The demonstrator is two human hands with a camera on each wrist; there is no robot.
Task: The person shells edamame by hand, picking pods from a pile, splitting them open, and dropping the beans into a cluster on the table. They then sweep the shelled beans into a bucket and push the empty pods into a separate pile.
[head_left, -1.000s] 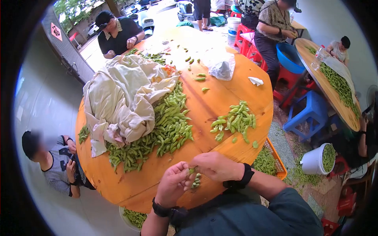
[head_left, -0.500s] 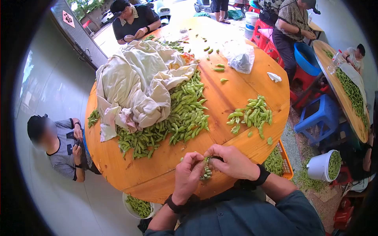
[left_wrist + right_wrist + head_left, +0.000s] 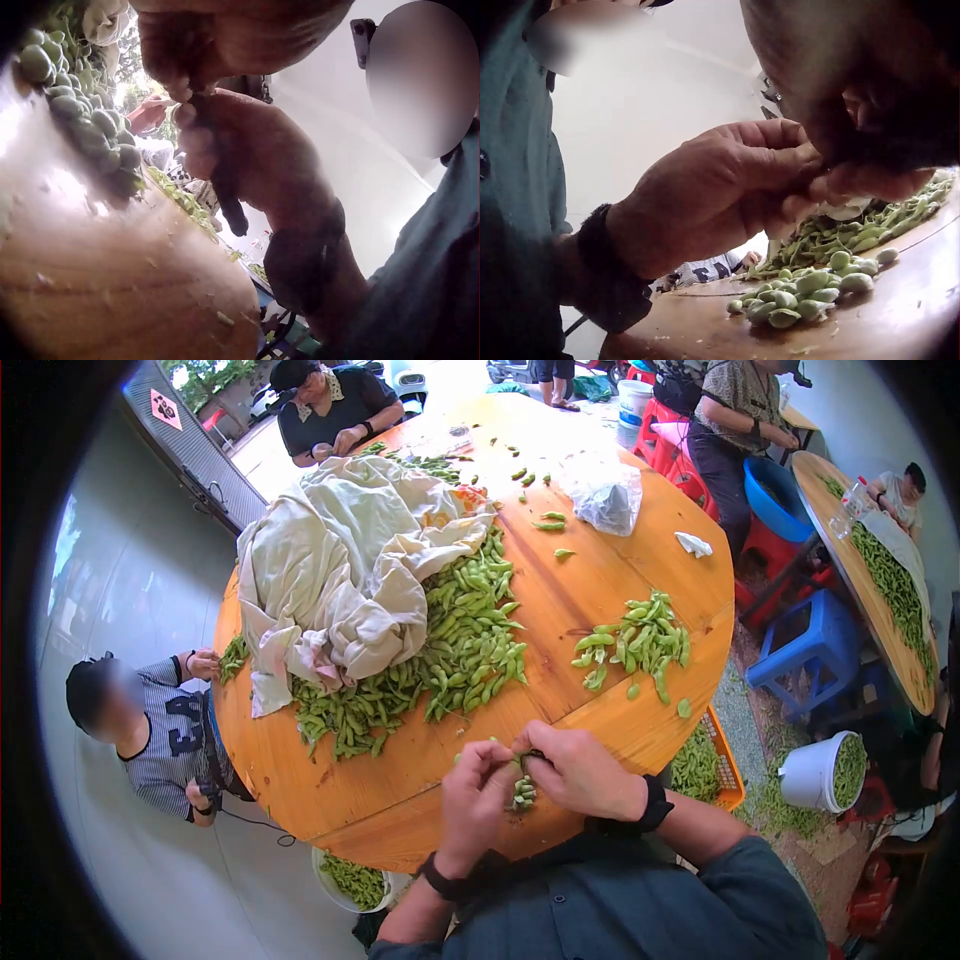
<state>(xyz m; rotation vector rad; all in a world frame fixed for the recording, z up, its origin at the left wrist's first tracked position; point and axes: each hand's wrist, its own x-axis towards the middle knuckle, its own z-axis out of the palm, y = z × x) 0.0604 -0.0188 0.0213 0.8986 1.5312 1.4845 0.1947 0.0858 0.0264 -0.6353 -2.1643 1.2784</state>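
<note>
Over the near edge of the wooden table (image 3: 400,800), my left hand (image 3: 475,795) pinches a small green bean pod (image 3: 520,759) between thumb and fingers. My right hand (image 3: 590,772) meets it fingertip to fingertip at the pod. From the right hand's curled fingers a dark slim thing (image 3: 231,202) sticks out in the left wrist view; I cannot tell its kind. Just below the fingertips lies a small heap of shelled green beans (image 3: 799,296), partly hidden by the hands in the head view.
A large heap of pods (image 3: 470,630) lies half under a pale cloth (image 3: 340,550). To the right are a smaller pod pile (image 3: 645,640), a plastic bag (image 3: 605,495) and an orange crate (image 3: 730,760). A tub of pods (image 3: 352,882) stands below. People sit around the table.
The hands have come together at the pod over the bean heap, and the head view has shifted. The person at left has moved one hand out to the table edge.
</note>
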